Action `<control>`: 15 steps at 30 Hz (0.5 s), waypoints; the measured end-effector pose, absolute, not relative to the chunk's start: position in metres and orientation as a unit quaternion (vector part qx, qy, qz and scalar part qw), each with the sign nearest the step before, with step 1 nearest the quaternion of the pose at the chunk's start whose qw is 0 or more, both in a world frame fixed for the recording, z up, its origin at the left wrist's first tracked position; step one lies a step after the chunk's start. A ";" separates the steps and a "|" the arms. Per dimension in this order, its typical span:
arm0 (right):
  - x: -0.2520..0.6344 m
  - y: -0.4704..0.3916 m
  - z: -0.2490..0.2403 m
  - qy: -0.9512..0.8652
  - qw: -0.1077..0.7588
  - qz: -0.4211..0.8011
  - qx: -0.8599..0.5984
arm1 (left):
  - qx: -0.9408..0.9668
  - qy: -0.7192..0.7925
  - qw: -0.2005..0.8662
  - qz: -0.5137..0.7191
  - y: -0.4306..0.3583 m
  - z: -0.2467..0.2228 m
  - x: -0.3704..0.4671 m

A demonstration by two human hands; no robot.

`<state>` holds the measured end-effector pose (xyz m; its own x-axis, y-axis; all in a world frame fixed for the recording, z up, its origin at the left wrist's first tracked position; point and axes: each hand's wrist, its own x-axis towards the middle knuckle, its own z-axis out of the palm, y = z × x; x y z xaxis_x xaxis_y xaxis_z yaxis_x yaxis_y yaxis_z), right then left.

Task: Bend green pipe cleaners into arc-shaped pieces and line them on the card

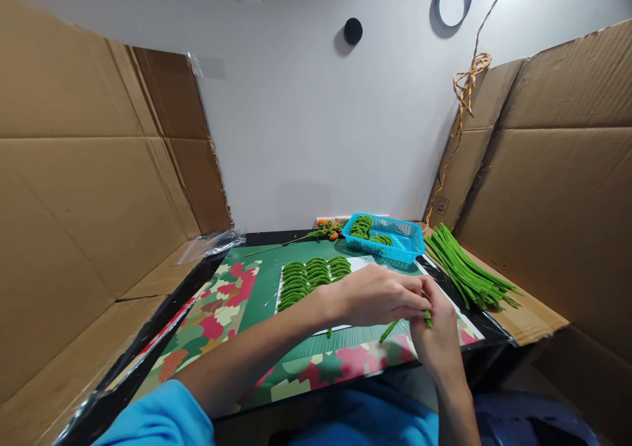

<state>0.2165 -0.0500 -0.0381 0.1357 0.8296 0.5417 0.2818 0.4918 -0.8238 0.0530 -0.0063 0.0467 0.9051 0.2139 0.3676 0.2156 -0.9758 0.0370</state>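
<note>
The stem bundle (467,272) lies right of the basket (390,251).

Fingers (411,299) partly hide a green stem (388,331) (exact grip unclear); blue sleeve (158,418) cropped below.

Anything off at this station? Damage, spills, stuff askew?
No spill visible. The brown cardboard flap on the left has a ragged right-hand edge, as if torn. Clear plastic lies rumpled near its foot, looking like stray wrapping. The green rows look tidy where visible.
</note>
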 end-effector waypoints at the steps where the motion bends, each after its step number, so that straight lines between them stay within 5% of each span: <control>1: 0.217 -0.051 -0.037 -0.615 0.604 0.246 -0.443 | -0.978 -0.114 0.009 -0.173 -0.007 0.048 0.053; 15: 0.224 -0.063 -0.029 -0.657 0.562 0.350 -0.361 | -0.977 -0.124 -0.114 -0.133 -0.010 0.059 0.050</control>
<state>0.2241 -0.0630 -0.0286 -0.1071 0.8672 0.4862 0.0801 0.4950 -0.8652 0.0500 -0.0097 0.0595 0.9340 0.2721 0.2316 0.2112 -0.9433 0.2562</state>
